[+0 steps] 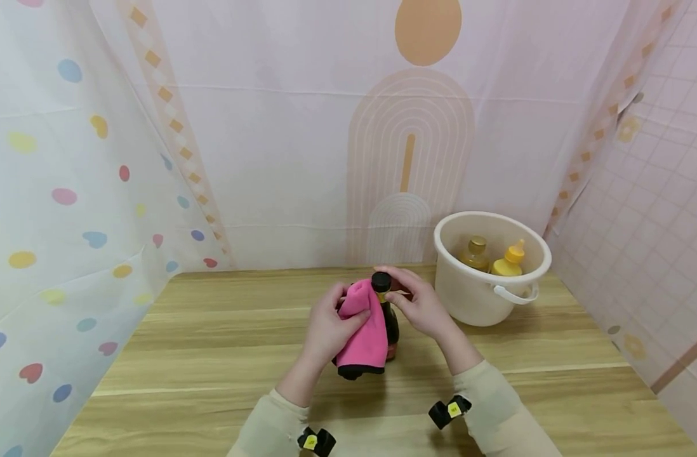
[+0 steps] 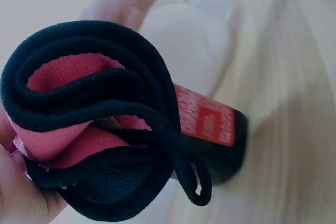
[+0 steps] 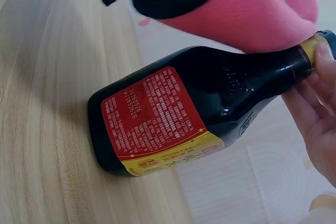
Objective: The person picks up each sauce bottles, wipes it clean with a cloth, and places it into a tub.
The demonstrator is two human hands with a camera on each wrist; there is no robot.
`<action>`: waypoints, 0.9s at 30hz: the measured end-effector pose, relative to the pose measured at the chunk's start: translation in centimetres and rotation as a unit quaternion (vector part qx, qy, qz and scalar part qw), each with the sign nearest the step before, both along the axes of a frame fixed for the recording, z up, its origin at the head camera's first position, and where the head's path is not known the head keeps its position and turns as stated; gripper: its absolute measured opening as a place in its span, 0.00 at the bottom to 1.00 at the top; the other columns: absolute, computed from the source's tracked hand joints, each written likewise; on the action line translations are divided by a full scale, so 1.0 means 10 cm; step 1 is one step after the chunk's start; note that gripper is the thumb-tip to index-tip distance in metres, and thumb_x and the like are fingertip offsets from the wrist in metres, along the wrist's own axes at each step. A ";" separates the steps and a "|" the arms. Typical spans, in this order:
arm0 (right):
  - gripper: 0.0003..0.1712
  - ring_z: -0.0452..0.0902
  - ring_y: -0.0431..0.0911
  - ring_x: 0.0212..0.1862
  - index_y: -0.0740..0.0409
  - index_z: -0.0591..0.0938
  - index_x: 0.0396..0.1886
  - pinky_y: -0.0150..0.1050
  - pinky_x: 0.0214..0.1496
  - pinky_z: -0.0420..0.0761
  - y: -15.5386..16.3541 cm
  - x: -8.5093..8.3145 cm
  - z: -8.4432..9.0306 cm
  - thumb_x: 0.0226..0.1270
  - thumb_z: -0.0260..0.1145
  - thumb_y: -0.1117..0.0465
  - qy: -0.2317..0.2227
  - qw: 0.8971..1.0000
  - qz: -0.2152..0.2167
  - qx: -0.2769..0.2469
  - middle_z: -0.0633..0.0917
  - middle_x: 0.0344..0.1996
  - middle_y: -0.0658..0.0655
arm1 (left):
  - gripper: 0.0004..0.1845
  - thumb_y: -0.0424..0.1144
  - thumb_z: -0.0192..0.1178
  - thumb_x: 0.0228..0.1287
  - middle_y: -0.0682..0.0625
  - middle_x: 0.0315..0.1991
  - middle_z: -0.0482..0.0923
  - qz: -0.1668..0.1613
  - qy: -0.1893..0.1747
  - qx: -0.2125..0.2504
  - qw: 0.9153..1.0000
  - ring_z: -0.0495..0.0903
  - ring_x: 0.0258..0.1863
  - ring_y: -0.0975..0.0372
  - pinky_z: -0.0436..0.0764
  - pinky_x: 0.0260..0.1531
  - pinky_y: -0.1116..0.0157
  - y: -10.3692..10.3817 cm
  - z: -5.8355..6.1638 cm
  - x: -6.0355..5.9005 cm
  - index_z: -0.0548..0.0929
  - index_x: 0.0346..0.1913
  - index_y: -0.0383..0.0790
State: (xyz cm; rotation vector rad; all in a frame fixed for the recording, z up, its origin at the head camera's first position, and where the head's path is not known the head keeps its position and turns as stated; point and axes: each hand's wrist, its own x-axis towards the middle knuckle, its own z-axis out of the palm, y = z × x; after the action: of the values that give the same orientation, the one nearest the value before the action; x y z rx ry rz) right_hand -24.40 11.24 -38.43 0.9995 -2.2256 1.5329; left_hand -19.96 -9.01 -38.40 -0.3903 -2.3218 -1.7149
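A dark sauce bottle (image 3: 210,87) with a black cap (image 1: 381,281) and a red and yellow label (image 3: 152,114) is over the middle of the table. My right hand (image 1: 419,301) pinches its neck just below the cap, thumb on the near side. In my left hand (image 1: 329,324) is a pink cloth (image 1: 362,339) with black edging, gripped in a bunch, thumb across its front. The cloth lies along the left side of the bottle, close against the neck. Its loose folds and a small black loop (image 2: 197,184) face the left wrist view.
To the right of my hands stands a cream bucket (image 1: 463,295) with a white handle (image 1: 517,295). Inside it are an amber bottle (image 1: 474,257) and a yellow squeeze bottle (image 1: 507,266). Patterned curtains (image 1: 280,158) rise behind the wooden table (image 1: 211,343) and at both sides.
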 end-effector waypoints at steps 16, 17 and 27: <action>0.24 0.77 0.55 0.54 0.72 0.75 0.61 0.50 0.55 0.79 -0.07 0.14 0.18 0.65 0.62 0.76 -0.003 1.000 -0.001 0.009 0.81 0.52 0.69 | 0.18 0.31 0.72 0.55 0.48 0.43 0.82 -0.016 0.001 -0.091 0.996 0.79 0.37 0.58 0.80 0.38 0.57 -0.16 -0.20 -0.09 0.81 0.48 0.44; 0.23 0.77 0.55 0.54 0.72 0.75 0.61 0.50 0.55 0.79 -0.08 0.16 0.22 0.66 0.62 0.76 -0.001 1.000 0.000 0.009 0.81 0.51 0.69 | 0.18 0.31 0.72 0.55 0.48 0.43 0.82 -0.014 0.000 -0.093 0.996 0.79 0.37 0.58 0.80 0.39 0.57 -0.17 -0.22 -0.09 0.81 0.49 0.44; 0.23 0.77 0.62 0.52 0.73 0.75 0.61 0.58 0.54 0.77 -0.09 0.20 0.28 0.66 0.62 0.77 0.001 1.000 0.005 -0.002 0.80 0.50 0.70 | 0.15 0.31 0.72 0.55 0.47 0.40 0.82 0.005 -0.038 -0.077 0.996 0.78 0.35 0.59 0.81 0.37 0.58 -0.22 -0.39 -0.09 0.82 0.45 0.42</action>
State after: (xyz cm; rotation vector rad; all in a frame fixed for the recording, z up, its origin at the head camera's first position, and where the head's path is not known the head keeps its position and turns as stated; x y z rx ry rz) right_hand -22.38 10.33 -35.59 1.0125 -2.2189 1.5393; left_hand -20.88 -11.25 -42.32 -0.3436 -2.5143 -1.5785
